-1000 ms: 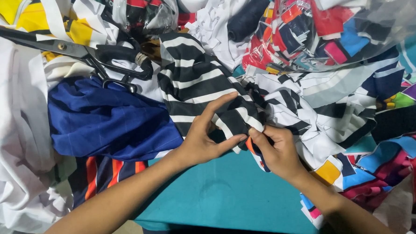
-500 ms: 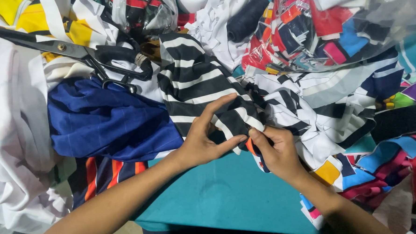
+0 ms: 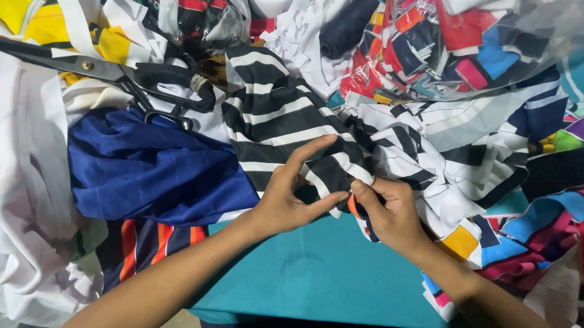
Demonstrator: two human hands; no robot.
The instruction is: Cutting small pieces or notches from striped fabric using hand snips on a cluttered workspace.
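Pinching is what both hands are doing now. My left hand (image 3: 289, 203) and my right hand (image 3: 387, 211) meet at the near edge of the black and white striped cloth (image 3: 287, 118), just above the teal table (image 3: 327, 270). The left thumb and first finger squeeze a fold of it, with the other fingers spread loose on top. The right fingers are curled tight on the same edge, where a small orange bit shows.

I think the cloth could slip out, because each hand holds only a thin bit of the edge. It could also snag and drag the pile, since the striped scraps (image 3: 424, 150) lie tangled against it. The big scissors (image 3: 122, 78) rest well apart, up on the left, above the blue cloth (image 3: 154, 171). The clear bag of scraps (image 3: 468, 47) lies far up on the right.
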